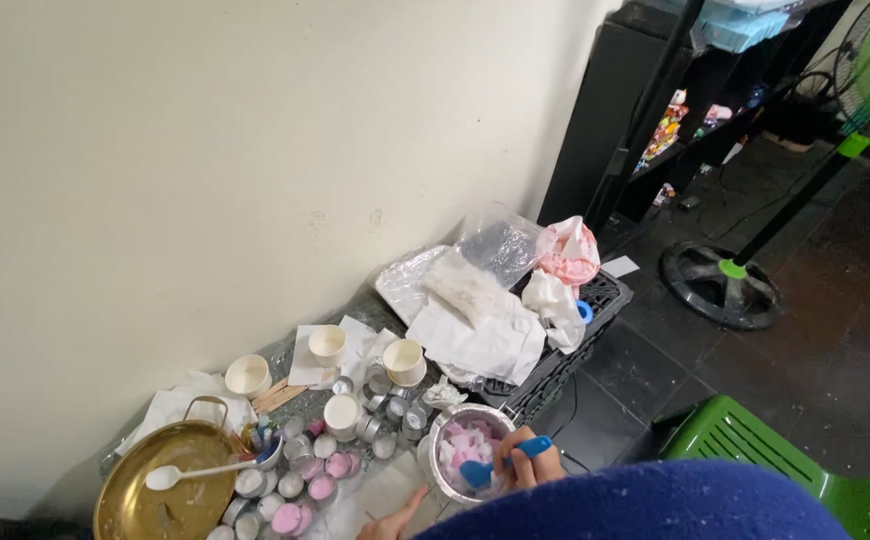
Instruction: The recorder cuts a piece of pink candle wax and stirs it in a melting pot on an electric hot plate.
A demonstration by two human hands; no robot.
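Note:
My right hand [528, 463] grips a blue spatula [500, 466] whose blade dips into a small metal bowl [448, 423] of pink and white chunks. My left hand [395, 519] shows only its fingers at the bottom edge, beside the bowl's near left rim, holding nothing that I can see. A blue sleeve [645, 505] covers the rest of my arm. Left of the bowl stand several small metal cups [305, 480], some filled with pink or white wax.
A brass pan [133, 492] with a white spoon [195, 472] sits at far left. Three white paper cups [327, 343] stand by the wall. Plastic bags [495, 250] and tissue lie on a black crate [595, 300]. A green stool [755, 440] and fan base [720, 285] stand right.

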